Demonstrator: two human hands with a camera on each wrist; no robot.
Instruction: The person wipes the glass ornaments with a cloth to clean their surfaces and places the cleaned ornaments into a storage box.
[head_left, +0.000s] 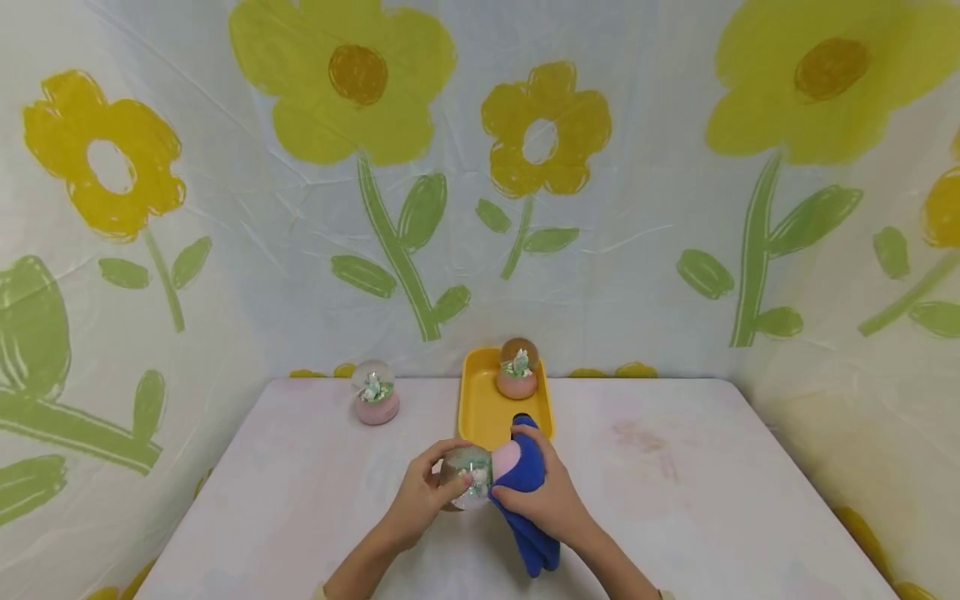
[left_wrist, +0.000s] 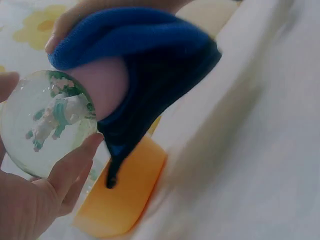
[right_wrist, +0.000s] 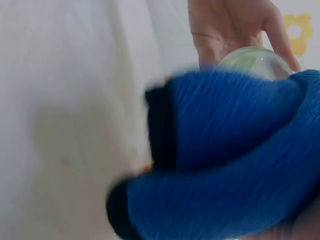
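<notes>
My left hand (head_left: 418,497) grips the glass ball of a snow globe (head_left: 467,477), which is tipped on its side with its pink base toward the right. Inside the ball shows a small white and green figure (left_wrist: 62,112). With my right hand (head_left: 551,492) I hold a blue cloth (head_left: 529,467) wrapped against the pink base (left_wrist: 107,85). The cloth's dark-edged end hangs down below the hand. In the right wrist view the blue cloth (right_wrist: 235,125) covers most of the globe, and only part of the glass shows beyond it.
Behind the hands lies a yellow tray (head_left: 480,404), with a second snow globe (head_left: 517,371) upright in it. A third snow globe (head_left: 375,393) stands on the white table (head_left: 315,483) to the left. A flower-patterned cloth wall (head_left: 637,250) encloses the table's back and sides.
</notes>
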